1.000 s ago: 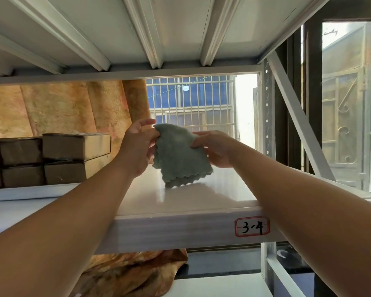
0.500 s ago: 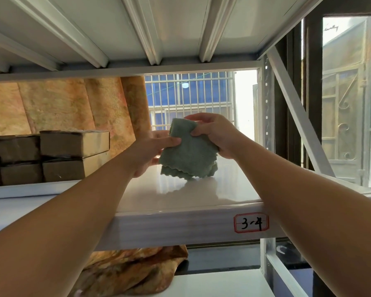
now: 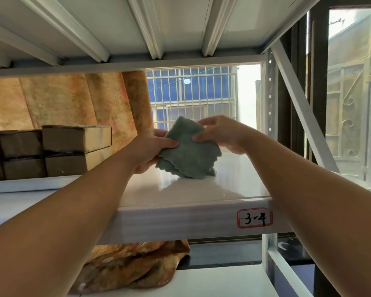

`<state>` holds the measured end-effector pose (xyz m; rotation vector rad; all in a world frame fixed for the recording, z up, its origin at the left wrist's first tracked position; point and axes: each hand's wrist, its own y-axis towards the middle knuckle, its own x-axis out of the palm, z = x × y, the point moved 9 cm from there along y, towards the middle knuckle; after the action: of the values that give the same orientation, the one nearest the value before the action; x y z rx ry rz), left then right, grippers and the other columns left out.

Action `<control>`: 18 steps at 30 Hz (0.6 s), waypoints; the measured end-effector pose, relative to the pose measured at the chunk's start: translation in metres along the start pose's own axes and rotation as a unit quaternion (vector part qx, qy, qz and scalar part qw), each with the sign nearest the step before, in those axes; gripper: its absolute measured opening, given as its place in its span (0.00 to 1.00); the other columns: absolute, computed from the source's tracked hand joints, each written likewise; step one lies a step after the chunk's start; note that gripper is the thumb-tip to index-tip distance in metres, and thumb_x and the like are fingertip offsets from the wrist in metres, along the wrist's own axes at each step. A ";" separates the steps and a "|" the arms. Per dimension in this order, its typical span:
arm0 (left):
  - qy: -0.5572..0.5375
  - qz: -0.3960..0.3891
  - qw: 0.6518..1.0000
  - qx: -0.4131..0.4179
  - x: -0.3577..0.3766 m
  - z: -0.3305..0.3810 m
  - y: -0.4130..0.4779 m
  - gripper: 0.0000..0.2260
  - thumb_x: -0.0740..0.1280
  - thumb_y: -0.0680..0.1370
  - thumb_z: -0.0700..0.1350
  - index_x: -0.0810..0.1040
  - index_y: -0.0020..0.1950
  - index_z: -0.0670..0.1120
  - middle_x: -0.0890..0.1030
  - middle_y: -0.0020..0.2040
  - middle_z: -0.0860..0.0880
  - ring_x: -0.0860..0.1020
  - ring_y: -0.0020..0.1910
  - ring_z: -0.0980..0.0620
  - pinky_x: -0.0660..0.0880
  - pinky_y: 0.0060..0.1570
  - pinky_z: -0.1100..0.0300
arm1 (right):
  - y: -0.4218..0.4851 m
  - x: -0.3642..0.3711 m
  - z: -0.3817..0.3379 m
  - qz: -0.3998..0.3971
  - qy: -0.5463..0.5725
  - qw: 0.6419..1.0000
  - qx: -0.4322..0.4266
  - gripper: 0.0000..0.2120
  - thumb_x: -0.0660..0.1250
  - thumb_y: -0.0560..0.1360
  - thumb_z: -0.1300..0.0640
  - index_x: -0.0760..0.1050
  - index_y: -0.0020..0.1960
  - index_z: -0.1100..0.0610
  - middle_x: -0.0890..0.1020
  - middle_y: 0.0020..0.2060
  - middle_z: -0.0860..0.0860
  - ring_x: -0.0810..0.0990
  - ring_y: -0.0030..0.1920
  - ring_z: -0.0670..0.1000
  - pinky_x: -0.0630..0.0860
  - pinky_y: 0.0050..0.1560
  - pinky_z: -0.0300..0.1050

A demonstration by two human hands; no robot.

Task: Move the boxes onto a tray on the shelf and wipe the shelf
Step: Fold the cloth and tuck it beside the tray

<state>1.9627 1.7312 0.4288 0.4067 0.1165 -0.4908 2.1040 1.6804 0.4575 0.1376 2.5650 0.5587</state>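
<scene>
Well, the folded grey-green microfibre cloth (image 3: 189,155) hangs just over the glossy white metal shelf (image 3: 180,195), the left hand (image 3: 150,147) pinching its side, thumb on top, the right hand (image 3: 222,133) pinching its upper corner. Loosen either pinch and it could flop open or drop. Stacked brown cardboard boxes (image 3: 73,146) on a low white tray (image 3: 51,184) hem the wiping room leftward; a perforated grey upright post (image 3: 268,103) does rightward.
</scene>
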 end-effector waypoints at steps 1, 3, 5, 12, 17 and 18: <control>0.007 0.008 1.000 -0.002 -0.002 -0.001 0.000 0.11 0.66 0.75 0.36 0.77 0.58 0.36 0.81 0.50 0.40 0.80 0.48 0.45 0.78 0.47 0.56 | -0.001 0.006 0.005 -0.025 -0.063 0.998 0.017 0.10 0.73 0.69 0.63 0.80 0.50 0.58 0.83 0.47 0.53 0.81 0.46 0.51 0.80 0.45 0.41; 0.017 0.022 1.000 -0.004 -0.004 -0.002 0.000 0.10 0.66 0.76 0.36 0.77 0.57 0.38 0.81 0.50 0.41 0.79 0.47 0.46 0.78 0.44 0.57 | -0.002 0.011 0.013 -0.040 -0.138 0.989 0.040 0.09 0.74 0.68 0.62 0.80 0.48 0.58 0.82 0.44 0.52 0.80 0.45 0.51 0.78 0.44 0.40; 0.029 0.037 0.999 0.000 -0.006 -0.002 0.000 0.08 0.65 0.76 0.36 0.77 0.54 0.40 0.80 0.49 0.42 0.79 0.45 0.47 0.77 0.41 0.58 | -0.001 0.010 0.014 -0.027 -0.148 0.988 0.041 0.10 0.73 0.69 0.62 0.79 0.50 0.60 0.81 0.44 0.52 0.79 0.45 0.51 0.77 0.43 0.39; 0.003 0.057 0.998 -0.022 -0.011 -0.008 0.002 0.12 0.65 0.77 0.38 0.75 0.60 0.40 0.80 0.49 0.42 0.79 0.41 0.48 0.77 0.29 0.61 | -0.004 -0.001 -0.029 0.141 -0.271 0.940 -0.154 0.08 0.62 0.74 0.65 0.75 0.49 0.54 0.79 0.44 0.49 0.77 0.47 0.52 0.76 0.48 0.45; -0.073 0.043 0.996 -0.027 -0.011 -0.007 0.000 0.05 0.62 0.79 0.35 0.77 0.51 0.39 0.79 0.41 0.43 0.78 0.35 0.51 0.77 0.28 0.64 | -0.006 0.010 -0.027 0.033 -0.106 0.987 -0.118 0.16 0.60 0.72 0.72 0.80 0.45 0.54 0.81 0.40 0.50 0.79 0.44 0.50 0.80 0.49 0.48; -0.094 0.043 0.994 -0.025 -0.011 -0.006 0.000 0.06 0.60 0.79 0.34 0.76 0.50 0.38 0.79 0.41 0.43 0.78 0.35 0.51 0.77 0.28 0.65 | -0.007 0.014 -0.025 0.008 -0.076 0.992 -0.104 0.17 0.60 0.72 0.73 0.81 0.46 0.54 0.81 0.41 0.50 0.79 0.44 0.49 0.79 0.49 0.46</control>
<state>1.9531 1.7385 0.4256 0.3144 -0.0701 -0.4372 2.0795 1.6677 0.4680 0.1224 2.3444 0.7860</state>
